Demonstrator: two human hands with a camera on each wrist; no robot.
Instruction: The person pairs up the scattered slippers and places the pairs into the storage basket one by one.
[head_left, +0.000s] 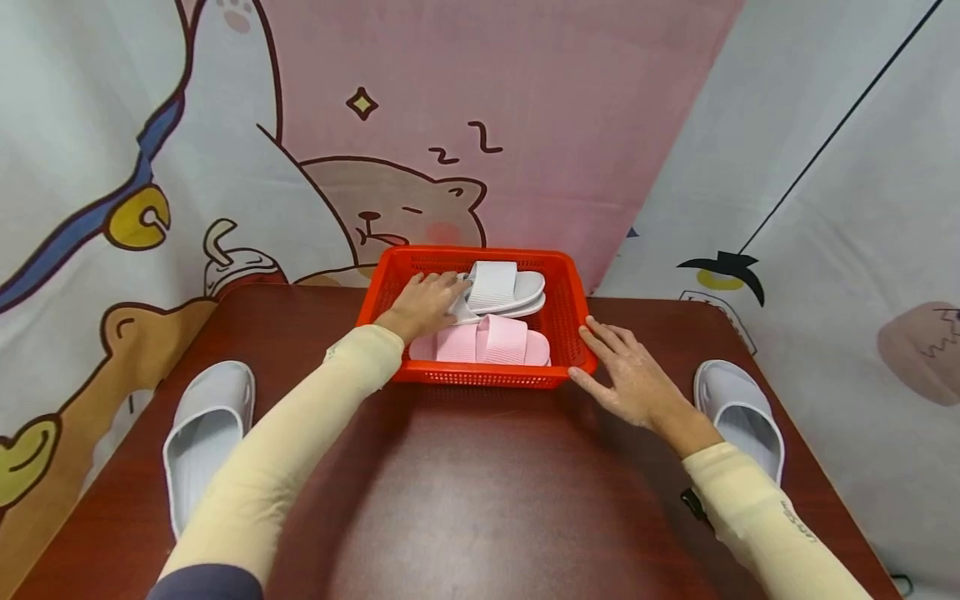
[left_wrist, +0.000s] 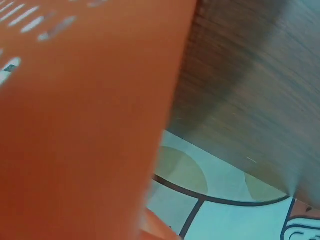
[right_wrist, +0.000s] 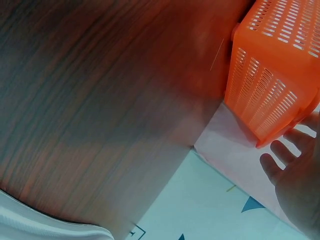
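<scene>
A red plastic basket [head_left: 480,377] with slotted walls stands at the far side of the brown table. Inside it, white slippers [head_left: 493,285] lie behind pink slippers [head_left: 501,340]. My left hand [head_left: 426,307] reaches over the basket's left side, its fingers lying over the near end of the white slippers; the undersides of the fingers are hidden. My right hand [head_left: 626,373] touches the basket's right front corner with spread, fairly straight fingers. The right wrist view shows that hand's fingers [right_wrist: 272,169] beside the orange-looking basket wall [right_wrist: 262,92]. In the left wrist view the basket wall [left_wrist: 95,130] fills the left half.
A grey closed-toe slipper [head_left: 210,433] lies on the table at left, partly behind my left sleeve. Another grey slipper [head_left: 738,408] lies at right, close to my right forearm. A printed curtain [head_left: 525,125] hangs behind the brown table [head_left: 480,500].
</scene>
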